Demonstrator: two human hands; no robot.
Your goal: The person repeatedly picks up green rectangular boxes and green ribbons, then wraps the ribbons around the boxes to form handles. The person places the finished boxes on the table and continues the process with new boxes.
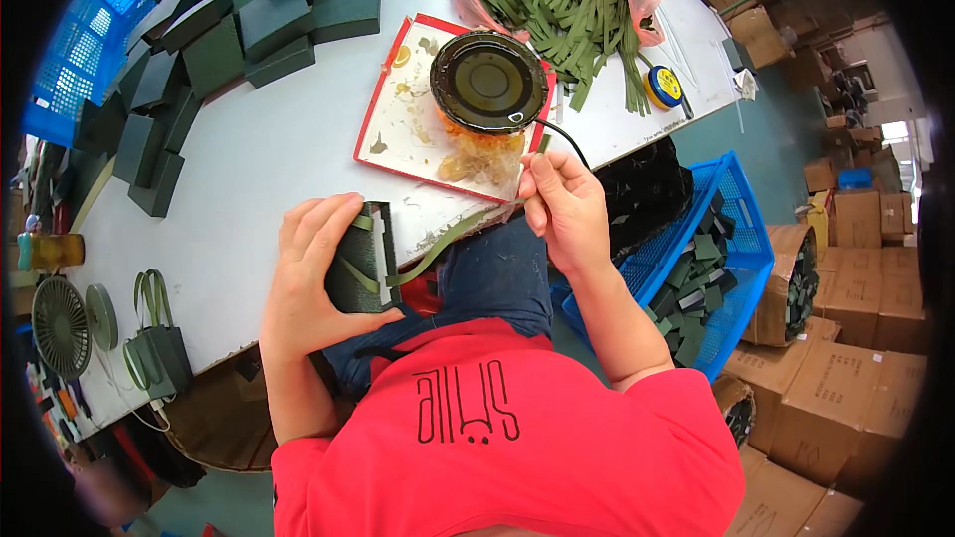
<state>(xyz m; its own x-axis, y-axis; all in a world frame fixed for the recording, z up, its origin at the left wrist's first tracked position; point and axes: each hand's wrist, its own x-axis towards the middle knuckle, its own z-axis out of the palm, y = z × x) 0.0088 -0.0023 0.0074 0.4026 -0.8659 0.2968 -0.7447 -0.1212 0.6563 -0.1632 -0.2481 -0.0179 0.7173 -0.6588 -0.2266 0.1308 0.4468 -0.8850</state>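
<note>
My left hand [310, 264] is wrapped round a small dark green box [350, 286], tilted over the near edge of the white table. Its fingers lie along the far side and the thumb along the near side. From the box a flat green ribbon [438, 251] runs to the right, up to my right hand [572, 204]. That hand pinches the ribbon's end between thumb and fingertips, just below a round black-topped pot [489, 82]. Amber, glue-like drips hang under the pot, which stands on a white tray with a red rim [383, 129].
Dark green boxes [279, 20] are stacked at the far left beside a blue crate [75, 70]. A pink bag [647, 0] spills green ribbon strips. A round yellow-and-blue tin [664, 87] sits near it. At right, another blue crate [746, 239] holds dark pieces; cartons [816, 388] stand beyond.
</note>
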